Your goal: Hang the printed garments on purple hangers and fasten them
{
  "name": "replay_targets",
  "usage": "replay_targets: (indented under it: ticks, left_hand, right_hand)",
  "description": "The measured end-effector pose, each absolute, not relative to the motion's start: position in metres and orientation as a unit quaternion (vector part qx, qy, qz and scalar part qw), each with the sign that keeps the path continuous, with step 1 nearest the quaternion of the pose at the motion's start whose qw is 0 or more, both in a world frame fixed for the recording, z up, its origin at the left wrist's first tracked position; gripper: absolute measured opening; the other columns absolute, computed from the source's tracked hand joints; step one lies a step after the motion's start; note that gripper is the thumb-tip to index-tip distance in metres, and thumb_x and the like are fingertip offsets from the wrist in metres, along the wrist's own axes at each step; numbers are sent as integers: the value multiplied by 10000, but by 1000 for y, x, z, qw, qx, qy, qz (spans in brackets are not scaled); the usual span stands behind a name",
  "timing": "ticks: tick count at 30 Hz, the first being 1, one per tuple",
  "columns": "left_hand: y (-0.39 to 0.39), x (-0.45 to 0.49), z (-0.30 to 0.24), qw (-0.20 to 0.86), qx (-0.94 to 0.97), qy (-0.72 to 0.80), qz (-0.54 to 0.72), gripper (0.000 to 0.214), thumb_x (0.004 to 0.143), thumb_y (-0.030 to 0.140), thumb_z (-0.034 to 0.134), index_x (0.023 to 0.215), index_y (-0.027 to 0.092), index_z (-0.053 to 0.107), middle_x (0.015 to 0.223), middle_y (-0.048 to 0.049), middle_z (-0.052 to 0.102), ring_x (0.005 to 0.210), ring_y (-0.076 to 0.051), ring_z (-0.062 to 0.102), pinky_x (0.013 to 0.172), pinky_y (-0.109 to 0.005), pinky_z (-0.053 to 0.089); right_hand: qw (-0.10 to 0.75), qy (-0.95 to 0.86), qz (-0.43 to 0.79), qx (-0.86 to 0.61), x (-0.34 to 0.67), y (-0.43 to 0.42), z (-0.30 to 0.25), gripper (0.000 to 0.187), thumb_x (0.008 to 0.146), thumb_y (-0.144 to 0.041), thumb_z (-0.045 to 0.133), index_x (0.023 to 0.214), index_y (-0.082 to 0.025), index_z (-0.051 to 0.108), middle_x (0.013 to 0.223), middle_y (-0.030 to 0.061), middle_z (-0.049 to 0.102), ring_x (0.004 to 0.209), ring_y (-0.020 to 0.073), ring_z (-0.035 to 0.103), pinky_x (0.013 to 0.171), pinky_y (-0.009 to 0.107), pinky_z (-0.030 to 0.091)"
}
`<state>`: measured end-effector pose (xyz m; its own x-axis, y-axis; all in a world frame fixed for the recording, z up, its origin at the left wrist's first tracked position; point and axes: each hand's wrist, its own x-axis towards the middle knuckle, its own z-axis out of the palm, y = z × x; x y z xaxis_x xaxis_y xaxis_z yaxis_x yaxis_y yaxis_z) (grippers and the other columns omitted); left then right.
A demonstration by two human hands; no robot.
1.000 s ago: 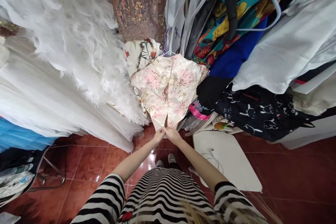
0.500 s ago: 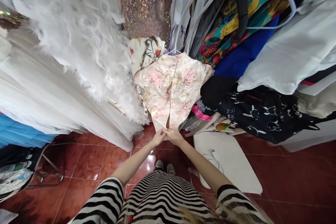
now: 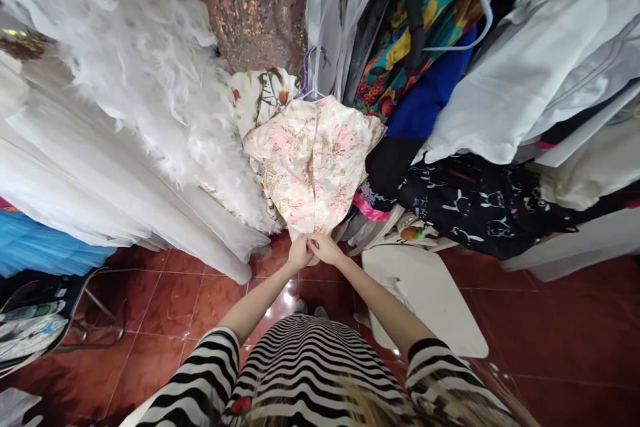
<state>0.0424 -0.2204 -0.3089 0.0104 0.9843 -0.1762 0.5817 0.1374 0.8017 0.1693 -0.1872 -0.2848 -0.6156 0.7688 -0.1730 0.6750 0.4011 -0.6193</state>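
A cream jacket with pink flowers hangs in front of me on a white hanger. Its front edges meet along a line down the middle, with a narrow dark slit partway. At the bottom hem, my left hand has its fingers closed on the left front edge. My right hand pinches the right front edge, and the two hands touch. Any fastener between the fingertips is hidden. Behind the jacket's left shoulder shows a white garment with a printed pattern.
White feathery clothing and long white gowns hang at left. Colourful garments, white cloth and a black printed garment crowd the right. A white chair stands on the red tiled floor.
The gap at the jacket's lower front has narrowed as the edges came together. My hands stay at the hem, and the view has shifted slightly to the right.
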Motion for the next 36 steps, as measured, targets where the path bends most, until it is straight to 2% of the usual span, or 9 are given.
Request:
replay_targets:
  ticks: [3, 8, 15, 21, 29, 36]
  left_hand:
    - [-226, 51, -310, 365, 594, 662, 277, 136, 708, 90, 541, 757, 209, 583, 755, -25, 597, 758, -188, 562, 769, -306, 463]
    - [-243, 57, -314, 332, 583, 683, 288, 115, 700, 99, 545, 687, 213, 532, 749, -12, 547, 724, -170, 540, 732, -286, 447]
    - [-262, 76, -312, 327, 610, 653, 306, 128, 717, 113, 545, 776, 218, 500, 753, 9, 525, 713, -154, 510, 709, -274, 438]
    - [-268, 85, -307, 306, 637, 635, 311, 22, 789, 192, 555, 804, 207, 550, 834, -13, 548, 696, -138, 526, 707, -268, 456]
    - [-276, 80, -315, 258, 642, 650, 314, 123, 773, 181, 563, 665, 209, 512, 655, 13, 543, 617, -137, 529, 630, -245, 434]
    - [-275, 75, -312, 246, 626, 663, 328, 143, 775, 212, 571, 645, 210, 511, 622, 15, 558, 571, -128, 524, 593, -239, 422]
  right_hand:
    - [83, -829, 337, -439, 176, -188, -282, 179, 877, -146, 483, 785, -191, 630, 883, 49, 617, 843, 178, 565, 751, 274, 423]
    - [61, -821, 345, -452, 188, -192, -276, 156, 847, -175, 544, 699, -191, 592, 899, 46, 594, 783, 157, 547, 662, 247, 386]
    - [27, -832, 354, -426, 201, -199, -267, 197, 852, -180, 562, 656, -189, 583, 704, 18, 612, 710, 150, 555, 629, 238, 349]
    - [13, -841, 342, -419, 216, -200, -259, 187, 887, -193, 525, 734, -182, 633, 765, 46, 662, 738, 153, 583, 641, 237, 353]
    - [-6, -860, 314, -402, 215, -209, -256, 164, 883, -207, 534, 759, -190, 639, 830, 57, 685, 788, 169, 602, 642, 237, 351]
    - [-7, -873, 289, -394, 214, -207, -251, 159, 867, -172, 516, 744, -195, 614, 896, 64, 677, 812, 178, 590, 625, 248, 326]
